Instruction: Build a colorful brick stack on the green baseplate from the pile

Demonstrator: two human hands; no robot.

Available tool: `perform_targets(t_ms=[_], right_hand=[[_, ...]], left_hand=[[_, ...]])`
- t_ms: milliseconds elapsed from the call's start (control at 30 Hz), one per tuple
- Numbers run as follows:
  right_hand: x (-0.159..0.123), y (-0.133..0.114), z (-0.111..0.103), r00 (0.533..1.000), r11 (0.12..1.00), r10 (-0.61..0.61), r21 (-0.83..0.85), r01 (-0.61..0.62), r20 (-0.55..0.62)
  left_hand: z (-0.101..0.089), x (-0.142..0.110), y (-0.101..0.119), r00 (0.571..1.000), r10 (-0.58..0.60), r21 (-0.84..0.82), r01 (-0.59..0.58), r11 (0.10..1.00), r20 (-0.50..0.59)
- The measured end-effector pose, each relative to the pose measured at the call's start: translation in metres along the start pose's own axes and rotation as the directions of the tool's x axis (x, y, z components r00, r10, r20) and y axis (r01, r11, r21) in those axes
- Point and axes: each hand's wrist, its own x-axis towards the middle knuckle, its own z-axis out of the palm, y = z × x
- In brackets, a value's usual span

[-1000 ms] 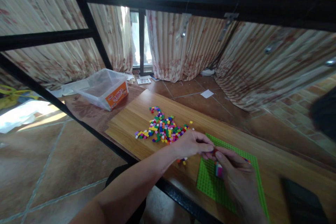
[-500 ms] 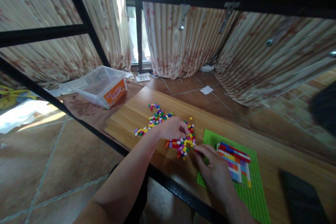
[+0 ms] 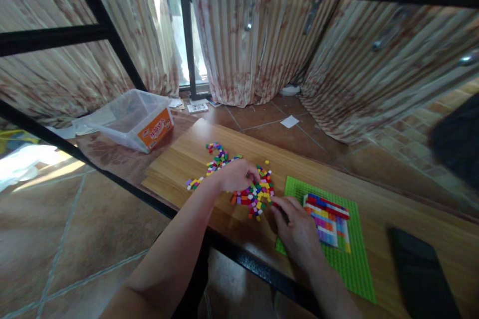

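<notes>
My left hand (image 3: 239, 175) reaches over a loose pile of small coloured toy bricks (image 3: 258, 194). Its fingers are curled down among them, and whatever they grip is hidden. At the pile's right edge my right hand (image 3: 297, 229) pinches a small red brick (image 3: 275, 204) between thumb and fingertips. Under and beside that hand lies a green studded baseplate (image 3: 361, 259). On the baseplate sits a low structure of bricks (image 3: 327, 222) in rows of red, blue, orange, purple and white, with a raised red row along its far side.
A wooden table (image 3: 179, 159) carries everything, with a dark phone-like slab (image 3: 422, 269) at the right. A clear plastic bin (image 3: 138, 119) with an orange label stands on the floor to the left. Black metal bars (image 3: 119, 60) cross in front of curtains (image 3: 232, 55).
The view has shifted slightly, so everything sits a little further left and higher. My left hand still works in the pile, and my right hand stays at its edge with the red brick.
</notes>
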Motion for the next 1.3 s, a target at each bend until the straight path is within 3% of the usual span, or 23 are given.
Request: perform_targets(t_ms=[167,300,467,533,667,733,867,1067,1300], right_hand=[[-0.001,-0.001,0.001,1.000,0.997,-0.014,-0.074,0.016,0.027],[-0.001,0.001,0.004,0.997,0.988,-0.026,-0.148,0.037,0.078],[-0.001,0.002,0.007,0.995,0.977,-0.021,-0.208,0.041,0.098],[-0.001,0.003,0.007,0.995,0.979,-0.024,-0.200,0.044,0.098],[-0.003,0.005,0.009,0.996,0.985,-0.023,-0.168,0.039,0.092],[-0.003,0.007,0.010,0.995,0.986,-0.019,-0.163,0.035,0.096],[-0.004,0.011,0.012,0.994,0.986,-0.031,-0.162,0.048,0.102],[-0.005,0.012,0.011,0.994,0.985,-0.058,-0.155,0.071,0.088],[-0.005,0.013,0.011,0.994,0.983,-0.066,-0.163,0.080,0.088]], left_hand=[[-0.008,-0.004,-0.003,0.997,-0.051,0.049,0.054,0.997,-0.049],[-0.016,-0.008,-0.014,0.957,-0.177,0.108,0.206,0.973,-0.228],[-0.025,-0.012,-0.031,0.828,-0.360,0.112,0.445,0.889,-0.430],[-0.028,-0.013,-0.036,0.759,-0.424,0.093,0.531,0.842,-0.494],[-0.036,-0.018,-0.048,0.579,-0.521,0.025,0.683,0.730,-0.628],[-0.040,-0.020,-0.057,0.539,-0.560,0.006,0.723,0.690,-0.629],[-0.044,-0.021,-0.071,0.595,-0.590,0.011,0.709,0.705,-0.546],[-0.042,-0.016,-0.078,0.718,-0.495,0.068,0.597,0.799,-0.490],[-0.040,-0.020,-0.083,0.785,-0.488,0.016,0.534,0.846,-0.382]])
